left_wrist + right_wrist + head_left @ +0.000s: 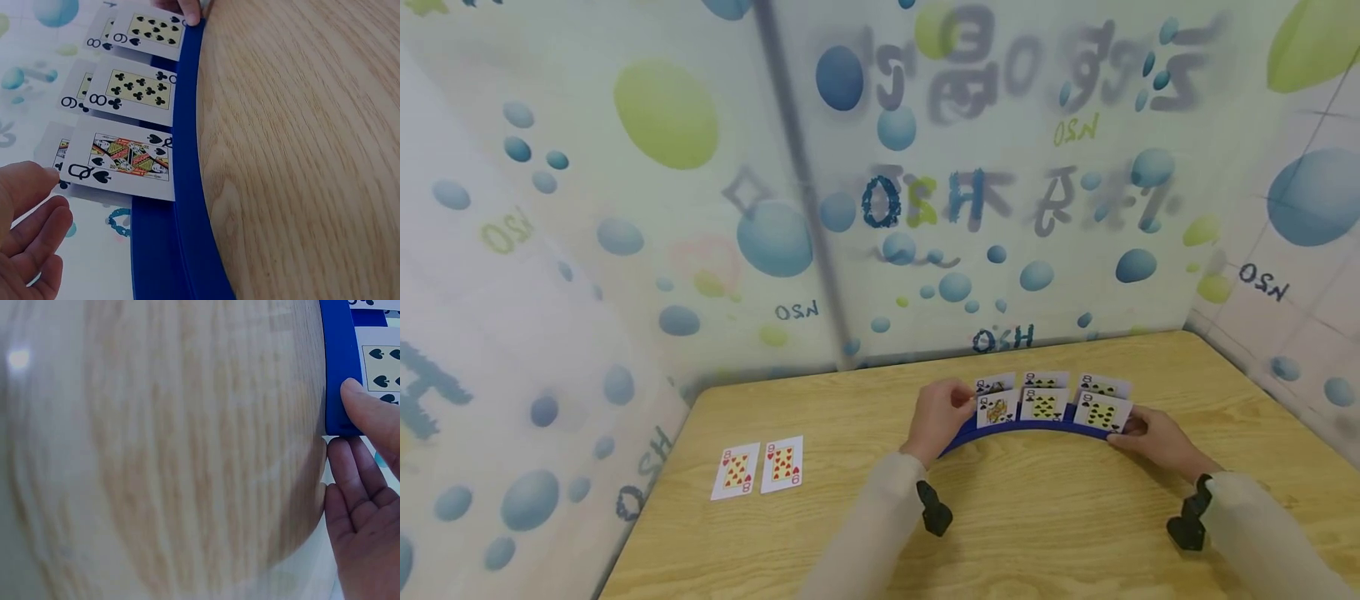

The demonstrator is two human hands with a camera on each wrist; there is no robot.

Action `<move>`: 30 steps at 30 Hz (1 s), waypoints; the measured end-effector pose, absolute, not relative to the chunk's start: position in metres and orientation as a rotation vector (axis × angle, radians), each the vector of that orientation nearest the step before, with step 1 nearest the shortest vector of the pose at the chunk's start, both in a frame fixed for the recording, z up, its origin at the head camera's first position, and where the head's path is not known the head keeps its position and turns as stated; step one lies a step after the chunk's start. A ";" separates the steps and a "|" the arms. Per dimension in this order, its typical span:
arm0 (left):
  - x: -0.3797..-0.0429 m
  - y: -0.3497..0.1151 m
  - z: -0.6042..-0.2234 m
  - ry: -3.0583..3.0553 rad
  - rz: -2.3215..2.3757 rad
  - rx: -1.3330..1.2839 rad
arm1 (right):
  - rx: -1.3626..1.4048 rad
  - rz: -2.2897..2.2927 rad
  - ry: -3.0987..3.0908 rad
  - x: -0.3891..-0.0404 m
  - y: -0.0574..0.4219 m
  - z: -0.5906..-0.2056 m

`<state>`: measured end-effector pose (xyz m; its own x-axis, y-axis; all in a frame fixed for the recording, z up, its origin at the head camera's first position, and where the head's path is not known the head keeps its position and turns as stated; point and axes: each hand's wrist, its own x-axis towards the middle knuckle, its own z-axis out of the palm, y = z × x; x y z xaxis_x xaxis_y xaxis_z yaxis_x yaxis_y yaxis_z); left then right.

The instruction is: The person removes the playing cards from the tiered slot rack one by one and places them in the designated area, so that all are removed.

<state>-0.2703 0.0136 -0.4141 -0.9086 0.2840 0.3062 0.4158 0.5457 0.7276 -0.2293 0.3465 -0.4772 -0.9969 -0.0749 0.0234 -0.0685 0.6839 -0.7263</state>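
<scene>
A curved blue card holder [187, 156] stands on the table with two rows of upright playing cards. The front row has a queen of spades [996, 410], an eight of clubs [1043, 406] and a nine of spades [1102, 412]. Behind them, a queen [995, 385], a nine [1047, 380] and an eight [1105, 386] are partly hidden. My left hand [937, 417] pinches the rear queen by its outer corner, beside the queen of spades. At the holder's right end my right hand [1159, 442] grips it, thumb [356, 394] on the front face.
Two loose cards, an eight of hearts [735, 472] and a nine of hearts [782, 464], lie face up on the left of the wooden table [1000, 517]. Patterned curtains [700, 233] hang behind and beside the table.
</scene>
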 end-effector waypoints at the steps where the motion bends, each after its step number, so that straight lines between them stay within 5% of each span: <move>1: -0.270 0.015 -0.413 -2.628 -1.294 -0.597 | -0.122 -1.244 2.874 -0.230 0.347 -0.477; 30: -0.267 0.029 -0.418 -2.664 -1.303 -0.618 | -0.145 -1.282 2.877 -0.232 0.350 -0.485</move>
